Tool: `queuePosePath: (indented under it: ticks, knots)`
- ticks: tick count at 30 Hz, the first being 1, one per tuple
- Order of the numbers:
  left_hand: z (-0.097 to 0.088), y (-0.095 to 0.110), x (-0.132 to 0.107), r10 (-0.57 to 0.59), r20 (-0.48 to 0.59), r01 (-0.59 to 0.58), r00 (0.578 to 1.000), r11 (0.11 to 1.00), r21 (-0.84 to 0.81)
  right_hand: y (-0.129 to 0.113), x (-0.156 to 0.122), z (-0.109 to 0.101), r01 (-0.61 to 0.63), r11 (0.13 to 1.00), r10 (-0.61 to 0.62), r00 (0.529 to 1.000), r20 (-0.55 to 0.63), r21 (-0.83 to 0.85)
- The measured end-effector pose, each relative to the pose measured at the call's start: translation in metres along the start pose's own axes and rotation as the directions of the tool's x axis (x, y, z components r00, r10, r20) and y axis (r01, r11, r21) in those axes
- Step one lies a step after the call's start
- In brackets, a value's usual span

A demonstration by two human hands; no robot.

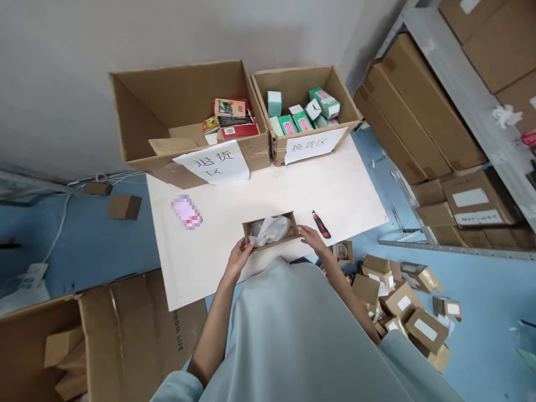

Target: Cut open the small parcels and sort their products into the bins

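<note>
A small open cardboard box [274, 243] stands at the near edge of the white table, in front of my body. Inside it lies a crumpled white plastic wrapping [272, 230]; what it covers is hidden. My left hand [239, 258] grips the box's left end, with the thumb at the rim near the plastic. At the opposite end, my right hand [312, 239] holds the right wall by the fingers. To the right of the box, apart from my hand, lies a red and black utility knife [321, 224].
Two large cartons with handwritten paper signs stand along the table's back: the left carton [192, 162] holds several small packages, the right carton [278, 151] several green boxes. A pixelated pink item [186, 212] lies left. Cardboard boxes [404, 301] are heaped on the floor beside a shelf.
</note>
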State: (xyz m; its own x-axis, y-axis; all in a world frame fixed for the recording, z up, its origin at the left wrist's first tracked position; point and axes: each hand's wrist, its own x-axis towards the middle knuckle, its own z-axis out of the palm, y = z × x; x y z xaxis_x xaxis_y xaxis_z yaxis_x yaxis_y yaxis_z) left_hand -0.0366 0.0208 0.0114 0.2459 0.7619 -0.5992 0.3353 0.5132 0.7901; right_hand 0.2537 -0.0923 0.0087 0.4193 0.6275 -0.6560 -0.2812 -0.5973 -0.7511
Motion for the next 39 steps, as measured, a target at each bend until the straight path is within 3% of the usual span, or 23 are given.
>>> queuePosePath:
  ticks: [6,10,13,18,24,27,30,35,39]
  knots:
    - [-0.019,0.013,-0.002,0.037,0.093,-0.047,0.995,0.993,0.111,0.029,-0.044,0.015,0.149,0.984,-0.140,0.986,-0.095,0.096]
    - [-0.034,0.010,-0.002,0.091,0.207,-0.137,0.974,0.965,0.223,0.061,-0.099,0.023,0.243,0.955,-0.197,0.948,-0.250,0.169]
    - [-0.032,0.012,-0.005,0.143,0.324,-0.245,0.935,0.922,0.301,0.085,-0.144,0.037,0.271,0.936,-0.176,0.913,-0.369,0.224]
    - [0.004,0.032,-0.024,0.119,0.570,-0.387,0.813,0.842,0.375,0.125,-0.210,0.056,0.307,0.882,-0.039,0.803,-0.594,0.357]
    - [0.084,0.052,-0.070,0.106,0.729,-0.515,0.676,0.775,0.365,0.172,-0.269,0.047,0.423,0.785,0.115,0.619,-0.777,0.453]
    - [0.132,0.055,-0.103,0.094,0.810,-0.593,0.578,0.731,0.338,0.189,-0.295,0.029,0.518,0.721,0.179,0.502,-0.846,0.460]
    - [0.187,0.055,-0.144,0.036,0.891,-0.660,0.452,0.685,0.307,0.205,-0.327,0.005,0.600,0.664,0.242,0.392,-0.888,0.446]
    - [0.283,0.038,-0.227,-0.049,0.989,-0.770,0.136,0.623,0.137,0.241,-0.394,-0.031,0.693,0.614,0.367,0.173,-0.914,0.378]
    - [0.346,0.009,-0.302,-0.119,0.987,-0.818,-0.111,0.575,-0.023,0.272,-0.451,-0.044,0.751,0.590,0.499,-0.052,-0.865,0.296]
